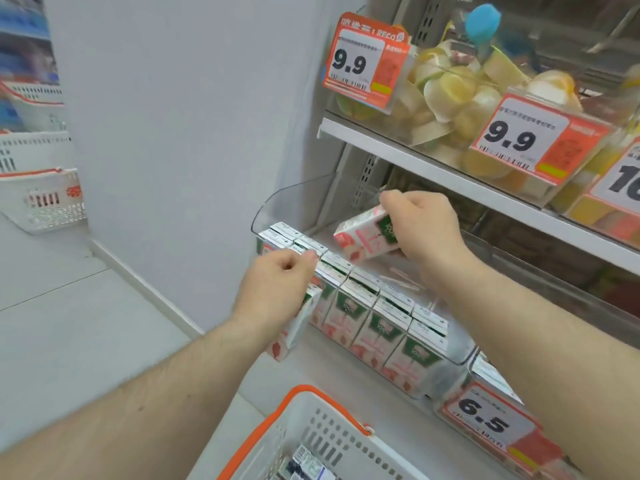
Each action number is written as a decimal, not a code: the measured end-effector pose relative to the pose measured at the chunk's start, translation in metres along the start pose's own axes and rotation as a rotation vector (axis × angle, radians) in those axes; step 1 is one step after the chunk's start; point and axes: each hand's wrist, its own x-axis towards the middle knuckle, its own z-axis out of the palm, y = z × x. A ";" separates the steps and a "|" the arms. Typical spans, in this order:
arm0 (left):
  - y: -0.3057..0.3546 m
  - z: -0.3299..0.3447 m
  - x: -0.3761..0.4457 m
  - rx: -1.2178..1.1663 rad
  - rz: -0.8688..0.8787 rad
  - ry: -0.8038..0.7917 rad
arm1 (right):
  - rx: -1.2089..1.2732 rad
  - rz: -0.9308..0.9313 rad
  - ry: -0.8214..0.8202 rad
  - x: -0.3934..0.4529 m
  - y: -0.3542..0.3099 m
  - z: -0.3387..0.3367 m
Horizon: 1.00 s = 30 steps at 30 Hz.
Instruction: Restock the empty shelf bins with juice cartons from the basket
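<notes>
At far left, stacked white baskets (41,199) with orange handles stand by the wall. The left hand (277,289) is curled round 1 pink juice carton (294,327), held tilted just outside the front wall of the clear shelf bin (294,199). Inside that bin, 2 rows of cartons (374,317) stand upright along the front. Below, the white basket (322,441) with an orange handle holds more cartons. The right hand (422,223) grips a second carton (367,237), tilted above the bin's bare back part. Upper right, orange price tags (360,64) read 9.9 before tubs of fruit cups (450,91); another tag (485,420) reads 6.5.
</notes>
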 end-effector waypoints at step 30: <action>-0.024 0.019 0.024 -0.107 -0.372 -0.015 | 0.159 0.497 -0.715 0.112 0.038 0.133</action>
